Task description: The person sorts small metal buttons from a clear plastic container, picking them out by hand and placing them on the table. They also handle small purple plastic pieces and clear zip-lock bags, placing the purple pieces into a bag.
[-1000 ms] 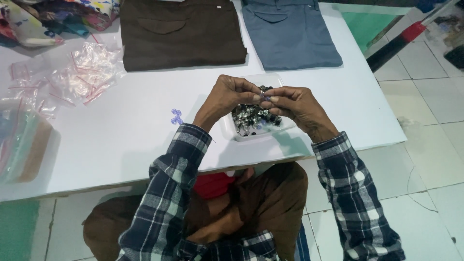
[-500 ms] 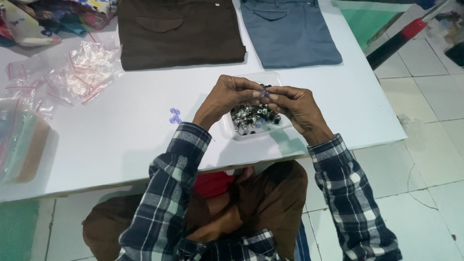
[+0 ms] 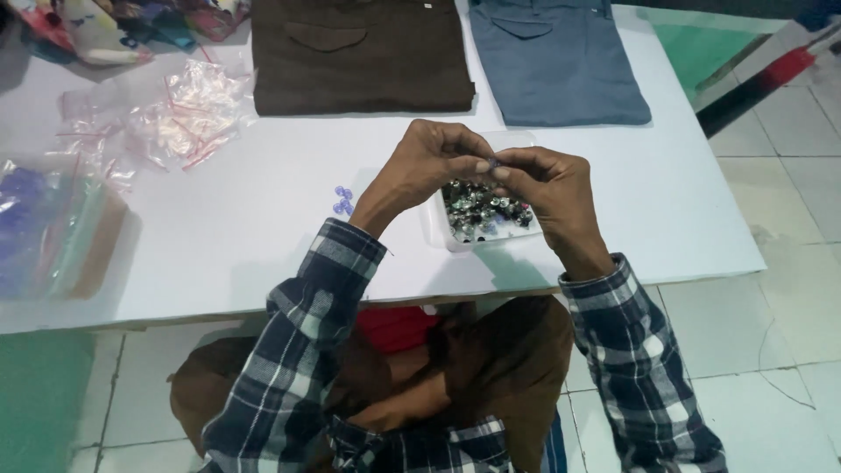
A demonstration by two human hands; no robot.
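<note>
— Hands first, please: where are they and what are they doing?

— Both hands are raised just above a small white tray (image 3: 442, 235) that sits near the front edge of a white bench (image 3: 263, 236). The left hand (image 3: 420, 168) and the right hand (image 3: 547, 194) meet fingertip to fingertip over the tray's far rim. Together they pinch one small bluish-purple button (image 3: 492, 163); each hand is closed around it with thumb and forefinger, the other fingers curled in.

— What is in the tray?

— A heap of small dark and shiny buttons (image 3: 486, 212), directly under the hands.

— Anything else close to the tray?

— Two loose pale blue buttons (image 3: 342, 200) lie on the bench just left of the tray. Farther left of it are clear plastic bags (image 3: 188, 114) with small pale pieces, and at the bench's left end a bag with blue contents (image 3: 35, 228). Behind the tray, a folded brown garment (image 3: 359, 57) and, beside it, a folded grey-blue garment (image 3: 556, 61) lie flat.

— And the person?

— Seated at the bench, wearing dark plaid sleeves (image 3: 307, 333), seen from above.
</note>
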